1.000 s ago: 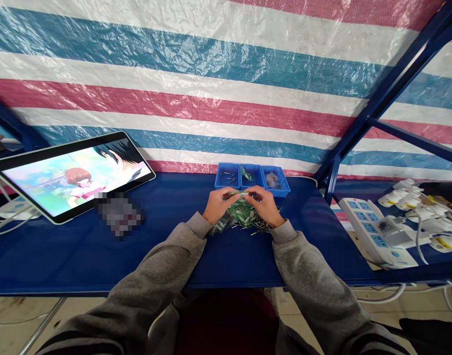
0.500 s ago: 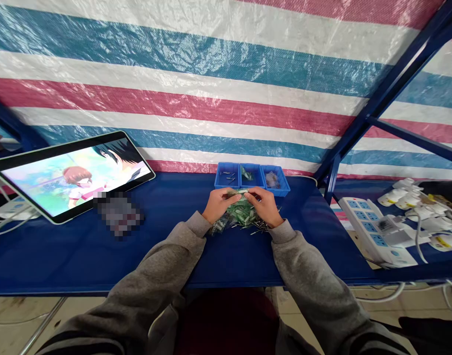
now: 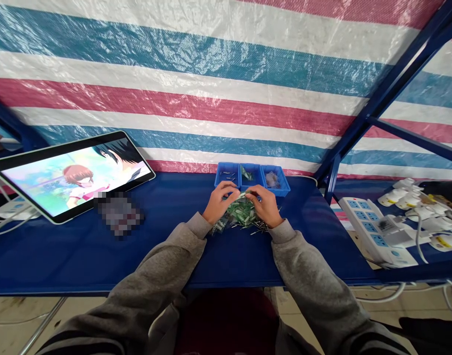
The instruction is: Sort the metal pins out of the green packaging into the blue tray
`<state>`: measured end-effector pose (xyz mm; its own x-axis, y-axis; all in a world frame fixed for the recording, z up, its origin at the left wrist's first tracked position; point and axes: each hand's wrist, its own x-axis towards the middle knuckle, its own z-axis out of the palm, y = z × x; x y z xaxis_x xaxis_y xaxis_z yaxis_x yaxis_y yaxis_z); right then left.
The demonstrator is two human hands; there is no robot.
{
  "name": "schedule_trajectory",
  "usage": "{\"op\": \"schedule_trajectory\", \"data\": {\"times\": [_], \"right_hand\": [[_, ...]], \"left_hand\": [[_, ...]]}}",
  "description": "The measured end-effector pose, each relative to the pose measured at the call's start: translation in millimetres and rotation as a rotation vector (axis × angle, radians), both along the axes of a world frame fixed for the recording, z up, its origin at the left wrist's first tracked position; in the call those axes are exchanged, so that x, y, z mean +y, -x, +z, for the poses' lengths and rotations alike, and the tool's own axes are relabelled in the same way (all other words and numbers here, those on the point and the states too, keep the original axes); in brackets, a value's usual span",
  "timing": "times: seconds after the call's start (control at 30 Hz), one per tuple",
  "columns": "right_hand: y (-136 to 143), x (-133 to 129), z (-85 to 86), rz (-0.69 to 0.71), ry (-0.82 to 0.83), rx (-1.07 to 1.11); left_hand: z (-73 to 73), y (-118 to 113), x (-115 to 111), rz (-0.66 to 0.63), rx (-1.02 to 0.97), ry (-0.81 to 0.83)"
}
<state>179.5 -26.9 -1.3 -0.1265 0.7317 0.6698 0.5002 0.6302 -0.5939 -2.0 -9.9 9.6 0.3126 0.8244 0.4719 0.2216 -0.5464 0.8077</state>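
Observation:
Over a loose pile of small green plastic packets and thin metal pins (image 3: 243,214), my left hand (image 3: 219,204) and my right hand (image 3: 266,207) face each other. Thumb and forefinger of each are pinched together at the ends of one small green plastic packet (image 3: 243,195). The fingers cover part of it, and its contents are too small to make out. Just beyond stand three joined blue bins: the left bin (image 3: 217,173) has a few thin pins, the middle bin (image 3: 258,183) some green packets, and the right bin (image 3: 287,188) clear plastic pieces.
A tablet (image 3: 74,172) playing a cartoon leans at the left, with a blurred-out object (image 3: 120,215) before it. A white power strip (image 3: 374,231) and several white bottles (image 3: 399,197) lie right, past a blue frame post (image 3: 332,177). Striped sheeting (image 3: 226,103) hangs behind the blue table (image 3: 174,207).
My fingers have shifted slightly around the packet, the left ones lifting and arching a little more. Both forearms stay almost where they were, and the pile and bins look the same.

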Motion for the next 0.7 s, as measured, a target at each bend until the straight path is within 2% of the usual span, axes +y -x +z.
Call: {"op": "schedule_trajectory", "data": {"times": [0.17, 0.4, 0.57, 0.7], "right_hand": [[0.9, -2.1, 1.3, -0.064, 0.113, 0.139], [1.8, -2.2, -1.3, 0.039, 0.211, 0.146], [-0.1, 2.2, -6.9, -0.008, 0.211, 0.149], [-1.1, 0.1, -4.0, 0.037, 0.199, 0.131]], "left_hand": [[0.5, 0.1, 0.4, -0.032, 0.050, 0.032], [-7.5, 1.0, 3.3, -0.045, -0.094, 0.162], [-5.6, 1.7, 2.3, 0.019, 0.039, 0.028], [-0.4, 3.5, 2.5, 0.051, 0.003, -0.030]]}}
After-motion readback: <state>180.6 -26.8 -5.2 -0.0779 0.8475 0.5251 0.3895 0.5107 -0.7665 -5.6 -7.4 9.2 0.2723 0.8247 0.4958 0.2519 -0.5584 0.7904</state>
